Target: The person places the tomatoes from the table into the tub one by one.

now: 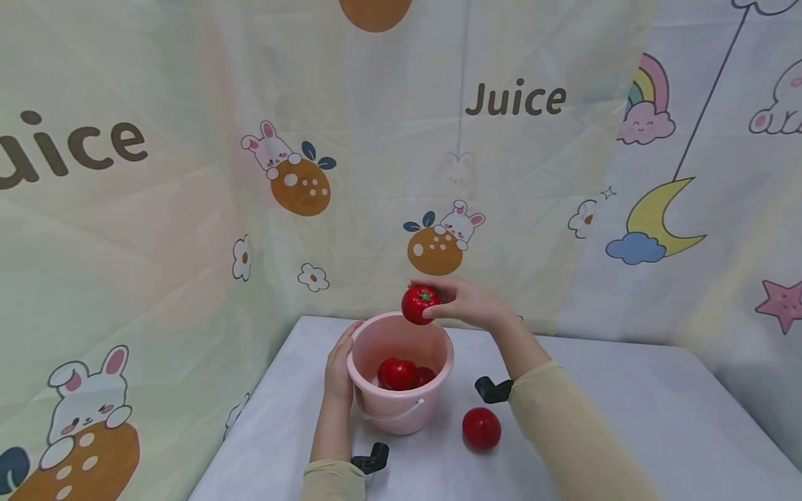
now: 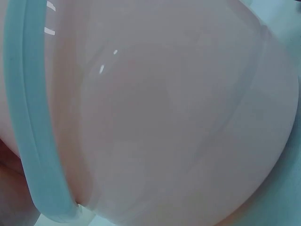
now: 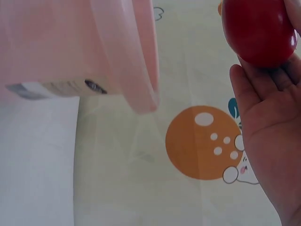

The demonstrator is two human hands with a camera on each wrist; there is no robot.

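A pink bucket [image 1: 401, 407] with a white handle [image 1: 395, 417] stands on the table, and several red tomatoes [image 1: 401, 374] lie inside it. My left hand [image 1: 340, 369] holds the bucket by its left side, fingers around the outer wall near the rim. In the left wrist view the bucket wall [image 2: 164, 117] fills most of the picture, hiding most of that hand. My right hand [image 1: 466, 304] grips a red tomato [image 1: 418, 306] with a green top, between thumb and fingers, above the bucket's far rim. Another tomato [image 1: 481, 428] lies on the table, right of the bucket.
The white table [image 1: 601, 403] stretches to the right. Behind and to the left hang printed cloths [image 1: 376, 229] with rabbits and fruit, close to the table's back edge. Black wrist mounts [image 1: 493, 390] sit on both forearms.
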